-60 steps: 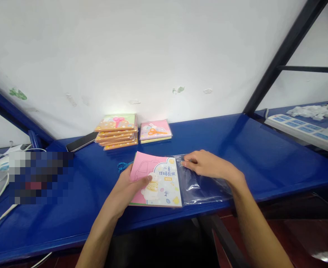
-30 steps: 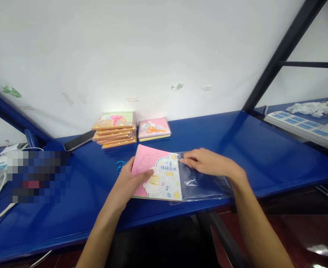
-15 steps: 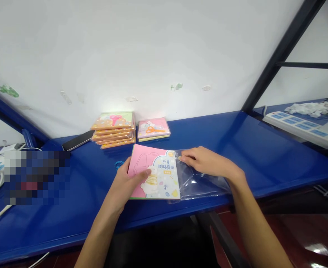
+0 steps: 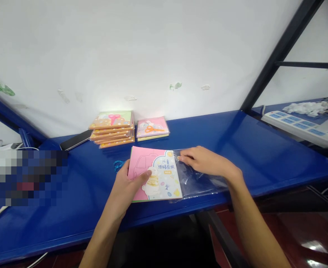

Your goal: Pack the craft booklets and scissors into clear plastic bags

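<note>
A pink and white paper booklet (image 4: 155, 178) lies near the front edge of the blue table (image 4: 264, 152). My left hand (image 4: 126, 188) grips its left side, thumb on the cover. A clear plastic sleeve (image 4: 197, 178) lies to the booklet's right, its open edge against the booklet. My right hand (image 4: 205, 162) pinches the sleeve's upper left corner, fingers pressed together. Whether the booklet's right edge is inside the sleeve I cannot tell.
A stack of orange booklets (image 4: 112, 128) and a smaller pink pack (image 4: 152, 128) stand by the wall. A black phone (image 4: 74, 140) lies to their left, and a blue rubber band (image 4: 118, 164) is left of the booklet. A white power strip (image 4: 300, 128) lies at the far right.
Both hands keep their hold. The booklet has shifted slightly, and the sleeve has crumpled a little under my right hand. The camera has drifted slightly.
</note>
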Demonstrator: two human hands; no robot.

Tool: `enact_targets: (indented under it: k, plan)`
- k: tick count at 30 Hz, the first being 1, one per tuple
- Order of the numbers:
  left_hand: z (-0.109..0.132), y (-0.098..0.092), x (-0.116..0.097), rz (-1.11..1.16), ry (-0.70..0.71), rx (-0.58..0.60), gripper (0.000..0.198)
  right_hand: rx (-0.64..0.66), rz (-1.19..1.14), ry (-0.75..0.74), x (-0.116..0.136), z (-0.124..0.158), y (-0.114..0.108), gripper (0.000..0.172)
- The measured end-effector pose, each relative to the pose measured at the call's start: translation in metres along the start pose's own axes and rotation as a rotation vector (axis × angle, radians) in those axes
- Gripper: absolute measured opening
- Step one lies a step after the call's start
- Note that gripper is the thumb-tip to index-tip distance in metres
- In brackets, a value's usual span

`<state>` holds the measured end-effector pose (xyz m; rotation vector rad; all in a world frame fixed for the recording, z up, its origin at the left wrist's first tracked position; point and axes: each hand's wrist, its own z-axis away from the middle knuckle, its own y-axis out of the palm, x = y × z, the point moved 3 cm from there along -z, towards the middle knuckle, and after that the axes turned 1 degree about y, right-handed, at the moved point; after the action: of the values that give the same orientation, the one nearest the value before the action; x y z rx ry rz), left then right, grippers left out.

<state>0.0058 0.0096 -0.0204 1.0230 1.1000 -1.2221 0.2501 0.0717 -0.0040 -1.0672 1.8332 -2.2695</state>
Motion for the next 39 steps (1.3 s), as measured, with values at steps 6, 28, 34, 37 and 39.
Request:
enact_targets:
  k: [6, 28, 34, 37, 39]
  plan:
    - [-0.002, 0.000, 0.001, 0.014, -0.018, 0.019, 0.058, 0.002, 0.009, -0.013, -0.002, -0.001, 0.000, 0.041]
    - [0.011, 0.002, -0.005, 0.101, -0.065, 0.078, 0.065, -0.079, -0.079, -0.060, 0.025, 0.007, -0.009, 0.042]
    - [0.018, -0.009, -0.027, 0.127, -0.070, 0.115, 0.073, -0.501, -0.111, 0.007, 0.028, 0.025, -0.034, 0.036]
    - [0.025, -0.014, -0.043, 0.060, -0.004, 0.082, 0.076, -0.419, -0.142, -0.030, 0.033, 0.029, -0.035, 0.043]
    - [0.031, -0.015, -0.054, -0.032, 0.101, 0.000, 0.071, -0.345, -0.183, -0.020, 0.036, 0.029, -0.033, 0.041]
